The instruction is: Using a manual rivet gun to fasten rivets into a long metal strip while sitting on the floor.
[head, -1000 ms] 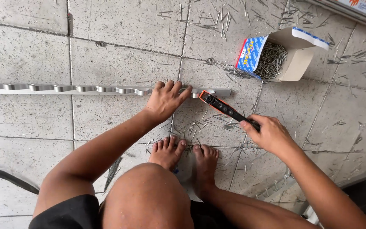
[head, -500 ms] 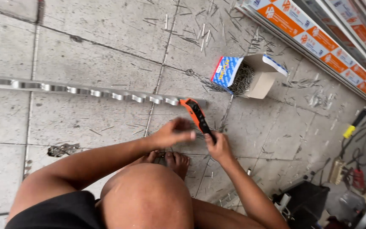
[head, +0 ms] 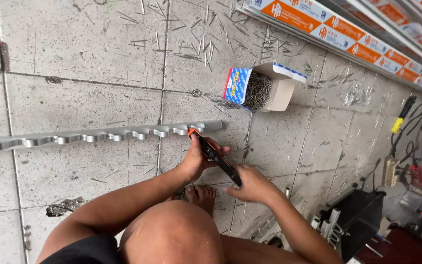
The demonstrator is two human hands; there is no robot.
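Observation:
I squat on grey floor tiles. A long notched aluminium strip (head: 98,136) lies across the floor from the left edge to the middle. An orange and black hand tool (head: 215,155) has its orange head at the strip's right end. My left hand (head: 197,159) is wrapped around the tool just behind the head. Further back, the end of its black handle sits in my right hand (head: 251,187). My bare foot (head: 201,194) and knee (head: 172,234) are right below the hands.
An open cardboard box (head: 262,88) full of thin metal pins lies beyond the strip's end, with several loose pins scattered around it. Long wrapped profiles (head: 348,36) run along the upper right. A metal clamp (head: 64,208) lies lower left. Tools and cables (head: 404,127) crowd the right.
My left hand left the strip, where it lay flat, and took hold of the tool near its head. The tool's head came to the strip's end. The view swung to the right.

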